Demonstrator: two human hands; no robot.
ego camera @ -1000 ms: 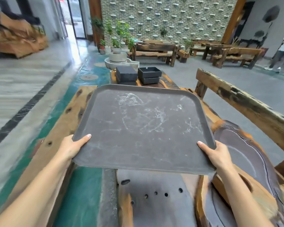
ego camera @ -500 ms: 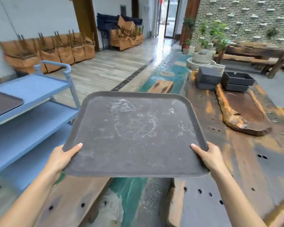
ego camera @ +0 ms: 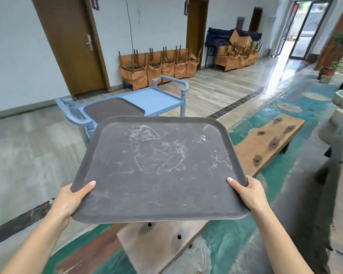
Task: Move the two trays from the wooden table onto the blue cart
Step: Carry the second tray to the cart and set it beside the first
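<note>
I carry a large dark grey tray (ego camera: 158, 167) with white scuff marks, level in front of me. My left hand (ego camera: 71, 200) grips its near left corner, and my right hand (ego camera: 248, 192) grips its near right corner. Beyond the tray stands the blue cart (ego camera: 158, 99), its top shelf facing me. A second dark brown tray (ego camera: 113, 110) lies flat on the left part of that shelf. The tray I hold hides the cart's lower shelves. The wooden table is only a blurred dark edge (ego camera: 329, 171) at the right.
Two low wooden benches (ego camera: 269, 143) with holes stand on the teal floor, one to the right and one beneath the tray. Stacked orange-covered chairs (ego camera: 158, 66) line the far wall beside brown doors. Grey floor stretches to the left of the cart.
My view has swung left, away from the wooden table. The blue cart has shifted from the left edge to straight ahead. Both hands keep the same hold on the tray.
</note>
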